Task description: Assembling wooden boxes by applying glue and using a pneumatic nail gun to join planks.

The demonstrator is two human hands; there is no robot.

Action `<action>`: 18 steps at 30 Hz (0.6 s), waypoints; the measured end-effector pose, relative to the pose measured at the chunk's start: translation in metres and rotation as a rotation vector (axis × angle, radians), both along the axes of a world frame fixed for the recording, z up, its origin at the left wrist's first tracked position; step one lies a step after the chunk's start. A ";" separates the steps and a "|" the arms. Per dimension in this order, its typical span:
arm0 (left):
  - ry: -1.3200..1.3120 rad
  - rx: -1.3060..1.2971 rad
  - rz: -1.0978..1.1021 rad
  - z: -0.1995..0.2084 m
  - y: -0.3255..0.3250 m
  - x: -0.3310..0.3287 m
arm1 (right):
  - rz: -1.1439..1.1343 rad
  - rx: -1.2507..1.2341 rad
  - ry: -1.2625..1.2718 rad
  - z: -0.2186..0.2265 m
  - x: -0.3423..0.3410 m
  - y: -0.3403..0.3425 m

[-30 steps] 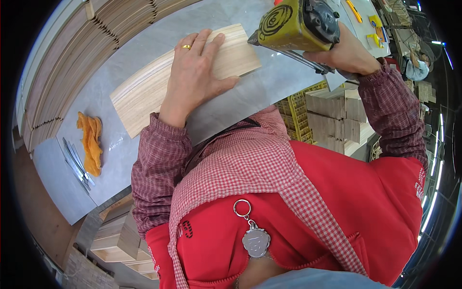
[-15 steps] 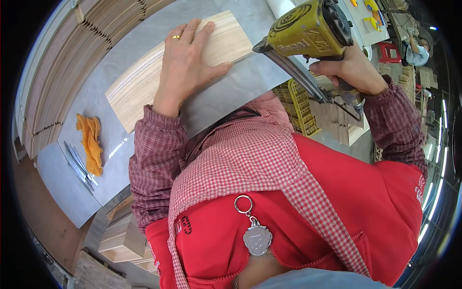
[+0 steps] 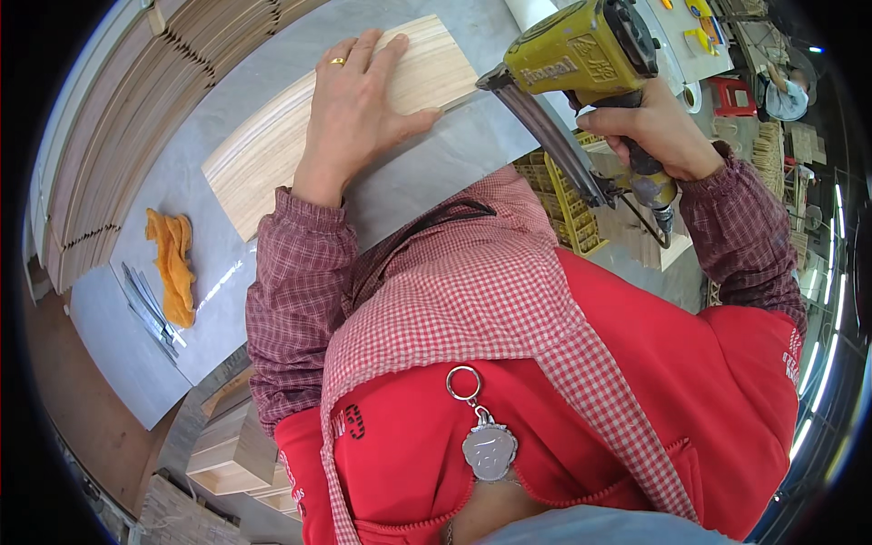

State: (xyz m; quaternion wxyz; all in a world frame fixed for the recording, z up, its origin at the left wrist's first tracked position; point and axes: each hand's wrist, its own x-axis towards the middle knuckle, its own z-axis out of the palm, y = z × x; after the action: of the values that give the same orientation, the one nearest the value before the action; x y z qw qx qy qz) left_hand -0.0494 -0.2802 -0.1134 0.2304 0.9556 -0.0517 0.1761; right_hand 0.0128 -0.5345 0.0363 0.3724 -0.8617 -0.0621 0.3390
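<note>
A pale wooden board (image 3: 272, 136) lies on the grey tabletop in front of me. My left hand (image 3: 359, 113), with a ring on one finger, rests on it with fingers stretched and thumb apart. In my right hand (image 3: 658, 132) is a yellow pneumatic nail gun (image 3: 581, 54), gripped by its dark handle. The gun's nose meets or nearly meets the board's right end; contact is hard to tell. Its long dark magazine slants down toward my body, and a hose fitting shows below my grip.
Stacked wooden boards (image 3: 118, 118) line the far left of the table (image 3: 227, 313). An orange cloth (image 3: 171, 268) lies beside thin metal strips (image 3: 150, 309). A yellow plastic crate (image 3: 568, 209) stands below the table's right edge. Farther right are a red stool (image 3: 732, 96) and another person (image 3: 787, 95).
The nail gun has tilted slightly, its handle end and magazine swinging a little, with my right hand turning along. The board and my left hand have barely shifted.
</note>
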 end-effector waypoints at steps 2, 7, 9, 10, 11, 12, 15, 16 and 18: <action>0.009 0.001 0.005 0.000 0.002 -0.001 | 0.013 0.000 -0.001 0.001 0.000 0.003; -0.010 0.030 -0.050 0.004 0.023 -0.019 | 0.056 -0.076 -0.012 0.016 0.001 0.019; 0.013 0.084 -0.047 0.015 0.052 -0.050 | 0.062 -0.072 -0.024 0.017 -0.002 0.015; 0.108 0.142 0.018 0.019 0.070 -0.069 | 0.055 -0.083 -0.028 0.014 -0.002 0.010; 0.200 0.199 0.082 0.022 0.081 -0.080 | 0.046 -0.094 -0.034 0.011 -0.004 0.009; 0.206 0.205 0.097 0.024 0.085 -0.087 | 0.061 -0.087 -0.030 0.009 -0.007 0.013; 0.183 0.180 0.087 0.026 0.093 -0.102 | 0.072 -0.044 -0.036 0.009 -0.024 0.020; 0.171 0.169 0.080 0.025 0.095 -0.105 | 0.071 -0.034 -0.041 0.010 -0.029 0.021; 0.166 0.159 0.081 0.023 0.098 -0.106 | 0.092 -0.024 -0.033 0.011 -0.040 0.032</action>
State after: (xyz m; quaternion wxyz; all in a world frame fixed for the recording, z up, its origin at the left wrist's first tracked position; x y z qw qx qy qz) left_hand -0.1557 -0.1820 -0.0901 0.1498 0.9835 -0.0075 0.1007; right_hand -0.0274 -0.5023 0.0478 0.3449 -0.8679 -0.1036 0.3422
